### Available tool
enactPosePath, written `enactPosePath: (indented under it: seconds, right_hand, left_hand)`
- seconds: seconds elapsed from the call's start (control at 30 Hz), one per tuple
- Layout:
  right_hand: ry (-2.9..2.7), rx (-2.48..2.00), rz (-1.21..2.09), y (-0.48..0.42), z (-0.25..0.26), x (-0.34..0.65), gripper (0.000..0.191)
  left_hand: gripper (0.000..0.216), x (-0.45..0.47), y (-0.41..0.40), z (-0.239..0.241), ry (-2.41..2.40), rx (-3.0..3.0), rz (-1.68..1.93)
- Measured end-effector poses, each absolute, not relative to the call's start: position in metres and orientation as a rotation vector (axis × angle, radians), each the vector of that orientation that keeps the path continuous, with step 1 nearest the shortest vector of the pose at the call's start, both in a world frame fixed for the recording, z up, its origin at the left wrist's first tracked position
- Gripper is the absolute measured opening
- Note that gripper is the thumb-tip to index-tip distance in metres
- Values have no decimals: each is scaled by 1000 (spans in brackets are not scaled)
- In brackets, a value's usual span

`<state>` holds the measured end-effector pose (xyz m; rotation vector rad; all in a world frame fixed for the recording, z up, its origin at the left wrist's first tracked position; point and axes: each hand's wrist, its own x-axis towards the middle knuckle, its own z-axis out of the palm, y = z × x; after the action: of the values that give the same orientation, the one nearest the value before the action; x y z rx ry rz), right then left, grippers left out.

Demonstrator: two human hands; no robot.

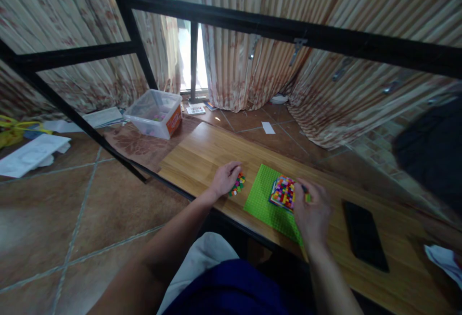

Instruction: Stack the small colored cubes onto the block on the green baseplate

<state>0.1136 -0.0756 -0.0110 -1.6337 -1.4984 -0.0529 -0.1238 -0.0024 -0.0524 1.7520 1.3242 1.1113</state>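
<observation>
A green baseplate [262, 194] lies on the wooden table [202, 153]. On it stands a block built of many small coloured bricks [283, 192]. My right hand [311, 211] rests against the right side of that block, fingers curled on it. My left hand [225, 177] lies to the left of the plate, fingers bent down over a small heap of loose coloured bricks [237, 185], touching them.
A black phone [365, 235] lies flat on the table at the right. A clear plastic bin [155, 112] with loose pieces sits on the tiled floor beyond the table. Black metal frame bars [252, 21] cross above. Papers [32, 153] lie on the floor at left.
</observation>
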Motion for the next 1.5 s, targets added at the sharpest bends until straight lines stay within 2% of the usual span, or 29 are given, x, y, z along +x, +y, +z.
enactPosePath:
  seconds: [0.13, 0.23, 0.47, 0.77, 0.97, 1.3, 1.5]
  right_hand:
    - [-1808, -1474, 216, -90, -12, 59, 24]
    - [-1946, -1437, 301, -96, -25, 25, 22]
    - [-2037, -1503, 209, -91, -45, -8, 17]
    - [-2051, -1563, 95, -82, -56, -2, 16]
    - [-1932, -1537, 156, -78, -55, 5, 20]
    - [-1300, -1446, 686, -98, -16, 30, 28]
    - [-1132, -1601, 565, -112, -4, 86, 32]
  left_hand:
    - [36, -126, -2, -50, 1303, 1718, 1123]
    - [38, -128, -1, -52, 1265, 1653, 1164]
    - [45, -130, 6, -66, 1087, 1327, 1340]
    - [47, -129, 9, -71, 1019, 1185, 1400]
    - [46, -129, 6, -65, 1054, 1224, 1361]
    - [46, -132, 4, -62, 1096, 1343, 1315]
    - [45, -134, 4, -59, 1139, 1384, 1297]
